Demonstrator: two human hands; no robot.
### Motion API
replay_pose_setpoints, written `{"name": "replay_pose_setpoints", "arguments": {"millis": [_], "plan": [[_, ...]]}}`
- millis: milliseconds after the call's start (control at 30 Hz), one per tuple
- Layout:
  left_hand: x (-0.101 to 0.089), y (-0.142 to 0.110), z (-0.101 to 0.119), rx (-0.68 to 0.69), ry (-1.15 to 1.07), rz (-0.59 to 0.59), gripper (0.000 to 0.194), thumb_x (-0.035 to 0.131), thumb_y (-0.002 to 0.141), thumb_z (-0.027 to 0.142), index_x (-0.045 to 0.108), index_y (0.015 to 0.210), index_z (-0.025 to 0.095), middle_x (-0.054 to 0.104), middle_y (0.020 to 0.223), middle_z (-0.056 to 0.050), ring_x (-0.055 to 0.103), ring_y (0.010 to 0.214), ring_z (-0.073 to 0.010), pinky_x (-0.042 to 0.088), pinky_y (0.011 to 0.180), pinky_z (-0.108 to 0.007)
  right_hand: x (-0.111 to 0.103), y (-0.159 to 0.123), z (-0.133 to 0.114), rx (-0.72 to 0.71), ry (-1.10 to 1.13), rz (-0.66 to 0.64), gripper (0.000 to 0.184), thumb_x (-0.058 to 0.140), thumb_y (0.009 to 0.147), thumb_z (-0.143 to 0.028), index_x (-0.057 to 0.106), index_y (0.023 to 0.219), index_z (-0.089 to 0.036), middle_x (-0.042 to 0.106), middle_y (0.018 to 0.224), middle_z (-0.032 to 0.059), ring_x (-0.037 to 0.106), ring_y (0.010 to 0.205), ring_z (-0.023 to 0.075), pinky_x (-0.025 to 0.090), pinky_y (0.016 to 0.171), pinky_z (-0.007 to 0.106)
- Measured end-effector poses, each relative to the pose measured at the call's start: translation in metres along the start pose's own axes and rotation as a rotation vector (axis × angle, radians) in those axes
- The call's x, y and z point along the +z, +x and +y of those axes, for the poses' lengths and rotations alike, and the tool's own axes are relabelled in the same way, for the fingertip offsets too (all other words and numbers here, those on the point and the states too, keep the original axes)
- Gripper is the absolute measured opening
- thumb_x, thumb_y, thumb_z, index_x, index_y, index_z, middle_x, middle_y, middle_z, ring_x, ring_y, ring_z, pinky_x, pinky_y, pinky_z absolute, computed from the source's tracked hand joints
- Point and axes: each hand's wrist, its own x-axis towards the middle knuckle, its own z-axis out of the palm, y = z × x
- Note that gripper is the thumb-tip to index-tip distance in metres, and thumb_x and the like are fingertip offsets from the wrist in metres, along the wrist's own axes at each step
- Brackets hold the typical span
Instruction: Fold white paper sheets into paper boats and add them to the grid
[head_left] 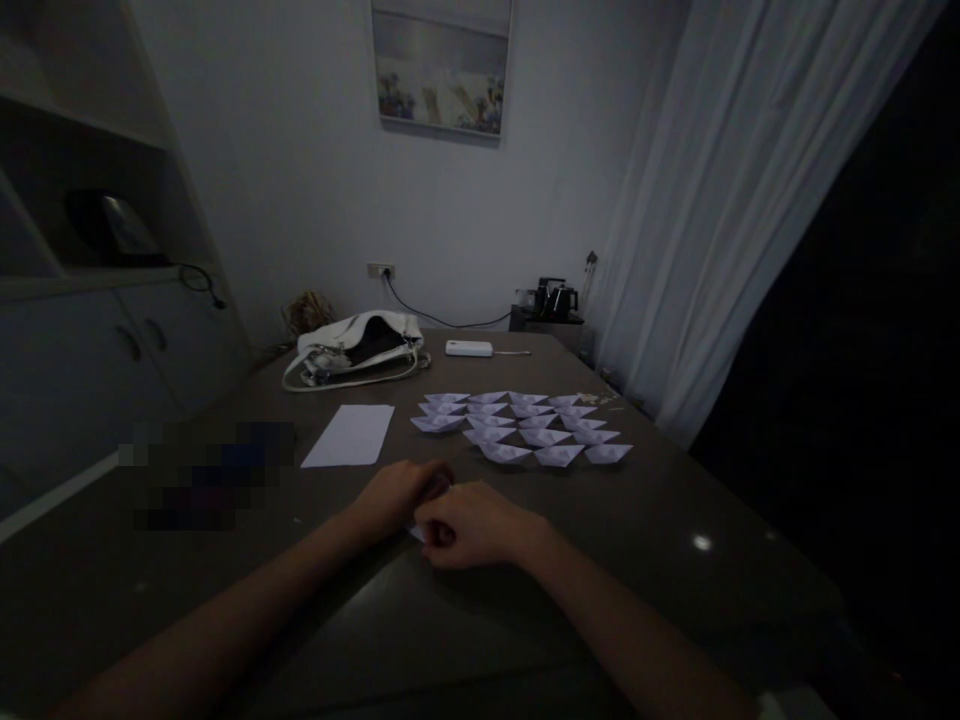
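Observation:
Close together at the near middle of the table, my left hand (pixel 399 496) and my right hand (pixel 474 524) are both closed on a small folded piece of white paper (pixel 418 533). Only a bit of that paper shows below and between the fingers; its full shape is hidden. Just beyond my right hand stand several white folded paper boats (pixel 545 437), set out in rows. White paper sheets (pixel 351 437) lie flat beyond my left hand, apart from it.
A white handbag (pixel 360 345) sits open at the table's far left. Near the back edge lies a white power bank (pixel 469 348) with a short strap or cable. Small scraps (pixel 600 400) lie right of the boats. A curtain (pixel 667 200) hangs along the right side.

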Motion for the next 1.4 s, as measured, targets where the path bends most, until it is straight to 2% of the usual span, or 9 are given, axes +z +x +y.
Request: {"name": "replay_pose_setpoints", "arguments": {"millis": [133,233,300,367,500,733,933,1400], "plan": [[0.001,0.0,-0.004,0.023,-0.006,-0.01,0.023,0.049,0.087,0.026,0.06,0.106,0.02,0.073,0.088,-0.007,0.069,0.08,-0.0231,0.044,0.063,-0.025,-0.002,0.0,0.006,-0.037,0.083,0.037,0.005,0.064,0.075,-0.023,0.062,0.078,-0.019,0.062,0.07,-0.0043,0.055,0.063,0.0087,0.031,0.055,0.018],[0.004,0.001,-0.009,0.039,-0.004,-0.009,0.025,0.05,0.087,0.027,0.056,0.109,0.018,0.072,0.089,-0.008,0.068,0.078,-0.0235,0.043,0.062,-0.026,-0.009,-0.003,0.02,0.102,0.082,0.203,0.005,0.059,0.079,-0.02,0.063,0.081,-0.018,0.064,0.073,-0.002,0.056,0.064,0.0091,0.033,0.057,0.019],[0.005,0.001,-0.011,0.051,-0.002,0.0,0.026,0.05,0.089,0.033,0.053,0.11,0.018,0.071,0.084,-0.006,0.067,0.074,-0.0227,0.041,0.059,-0.025,-0.013,-0.007,0.03,0.201,0.026,0.264,0.007,0.06,0.079,-0.02,0.064,0.085,-0.018,0.065,0.074,-0.0012,0.056,0.064,0.0104,0.032,0.057,0.021],[0.006,0.001,-0.012,0.063,-0.004,0.01,0.028,0.051,0.089,0.037,0.051,0.111,0.02,0.069,0.079,-0.004,0.065,0.07,-0.0212,0.039,0.057,-0.024,-0.015,-0.01,0.036,0.228,-0.011,0.242,0.008,0.059,0.078,-0.019,0.065,0.085,-0.019,0.066,0.075,-0.0009,0.057,0.065,0.0111,0.031,0.056,0.021],[0.007,0.0,-0.009,0.061,0.003,0.033,0.023,0.047,0.09,0.035,0.05,0.107,0.019,0.067,0.077,-0.003,0.064,0.068,-0.0199,0.037,0.055,-0.024,-0.01,-0.012,0.036,0.217,-0.038,0.184,0.009,0.058,0.078,-0.019,0.065,0.083,-0.019,0.068,0.075,-0.0004,0.058,0.066,0.0117,0.03,0.056,0.021],[0.005,-0.001,-0.007,0.078,0.027,0.031,0.017,0.045,0.09,0.027,0.06,0.096,0.022,0.067,0.074,-0.002,0.062,0.063,-0.0179,0.036,0.055,-0.023,-0.005,-0.008,0.034,0.269,-0.106,0.172,0.012,0.054,0.079,-0.017,0.064,0.086,-0.019,0.068,0.078,0.0013,0.059,0.071,0.0142,0.029,0.057,0.023],[0.005,0.0,-0.007,0.075,0.034,0.025,0.02,0.044,0.089,0.025,0.063,0.096,0.022,0.069,0.078,-0.003,0.063,0.067,-0.0184,0.037,0.057,-0.023,-0.006,-0.008,0.033,0.295,-0.156,0.16,0.011,0.053,0.079,-0.017,0.062,0.085,-0.02,0.067,0.079,0.0013,0.059,0.072,0.0149,0.027,0.055,0.024],[0.006,0.001,-0.007,0.074,0.029,0.035,0.015,0.047,0.086,0.023,0.061,0.087,0.019,0.068,0.076,-0.004,0.063,0.069,-0.0195,0.038,0.058,-0.024,-0.004,-0.008,0.023,0.204,-0.164,0.143,0.013,0.05,0.078,-0.017,0.059,0.087,-0.019,0.069,0.084,0.003,0.06,0.074,0.0165,0.029,0.056,0.024]]}}
